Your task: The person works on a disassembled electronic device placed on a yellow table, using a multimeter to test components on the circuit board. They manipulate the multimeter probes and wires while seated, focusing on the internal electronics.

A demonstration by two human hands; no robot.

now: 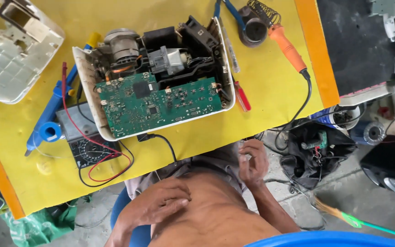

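An opened white appliance (92, 82) lies on the yellow table (270, 91), showing a green circuit board (156, 103), a motor (122, 43) and black parts. Its black cable (168, 144) runs off the table's front edge. My left hand (161, 201) lies flat on my bare belly, holding nothing. My right hand (253, 162) hangs by the grey shorts just below the table edge, fingers curled in with nothing in them. Both hands are off the table and away from the appliance.
A multimeter (88, 148) with red and black leads, a blue desoldering pump (51, 112), a red screwdriver (242, 96), an orange soldering iron (289, 45) on its stand and a white cover (10, 59) are on the table. A black bag (312, 155) sits on the floor at right.
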